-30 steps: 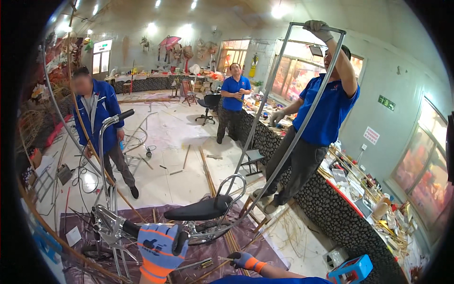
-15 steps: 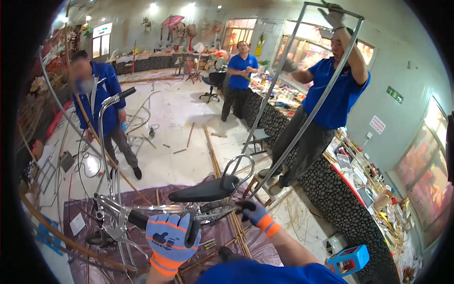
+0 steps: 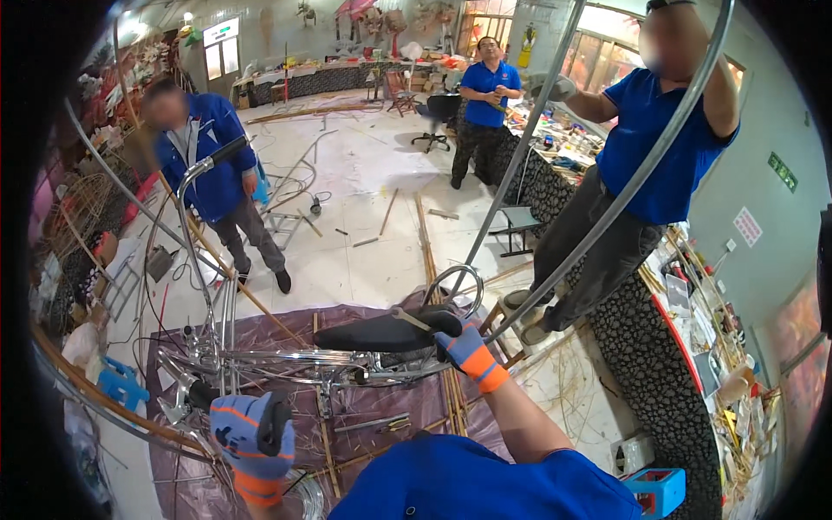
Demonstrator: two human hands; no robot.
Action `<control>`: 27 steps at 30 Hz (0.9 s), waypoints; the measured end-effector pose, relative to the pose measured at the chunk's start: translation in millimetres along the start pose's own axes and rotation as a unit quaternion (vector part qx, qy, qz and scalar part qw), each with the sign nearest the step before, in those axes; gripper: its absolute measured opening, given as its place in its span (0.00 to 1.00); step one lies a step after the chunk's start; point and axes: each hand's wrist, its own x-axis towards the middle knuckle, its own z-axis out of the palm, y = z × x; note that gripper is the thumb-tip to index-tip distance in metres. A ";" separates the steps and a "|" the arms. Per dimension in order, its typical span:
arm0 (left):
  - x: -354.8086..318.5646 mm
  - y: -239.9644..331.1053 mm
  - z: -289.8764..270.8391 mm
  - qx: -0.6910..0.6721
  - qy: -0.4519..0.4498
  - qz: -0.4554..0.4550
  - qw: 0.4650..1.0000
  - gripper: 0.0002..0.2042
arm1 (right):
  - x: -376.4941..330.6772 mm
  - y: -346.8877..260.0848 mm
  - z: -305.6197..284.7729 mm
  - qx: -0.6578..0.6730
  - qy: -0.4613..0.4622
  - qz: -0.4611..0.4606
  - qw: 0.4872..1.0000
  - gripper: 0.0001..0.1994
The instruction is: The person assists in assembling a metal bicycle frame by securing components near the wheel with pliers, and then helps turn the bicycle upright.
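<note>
My left hand [image 3: 256, 433], in a grey-blue and orange work glove, is closed around the black handlebar grip [image 3: 203, 395] of a chrome bicycle frame [image 3: 286, 356]. A long black saddle [image 3: 364, 336] sits on that frame, with a chrome loop [image 3: 477, 286] rising behind it. My right hand [image 3: 470, 350], in a matching glove, holds a metal wrench [image 3: 414, 321], whose jaw end lies across the rear of the saddle. The other handlebar end, with its black grip [image 3: 230, 149], stands upright at the left.
One person [image 3: 667, 139] at the right holds a tall bent metal tube frame [image 3: 646, 165]. Two others, a person [image 3: 204, 147] and another person [image 3: 487, 91], stand farther off. Bamboo poles [image 3: 425, 234] lie on the floor, and a brown sheet [image 3: 286, 325] spreads under the bicycle. A cluttered bench [image 3: 633, 347] runs along the right.
The wrench in my right hand has come up into sight above the saddle. My left hand and the handlebar have shifted left and down. The view has turned, and the metal frame stands nearer.
</note>
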 end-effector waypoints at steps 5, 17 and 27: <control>2.9 0.5 1.6 -0.056 0.009 -0.028 0.998 0.11 | 17.9 5.9 -21.1 0.042 -0.046 0.121 0.991 0.14; -1.4 0.0 11.9 -0.156 -0.009 -0.295 0.943 0.21 | -1.2 75.5 -47.9 0.060 -0.210 0.189 0.958 0.14; 5.8 2.1 13.2 -0.094 -0.043 -0.371 0.923 0.15 | -68.7 141.3 -33.7 0.002 -0.232 0.270 0.935 0.16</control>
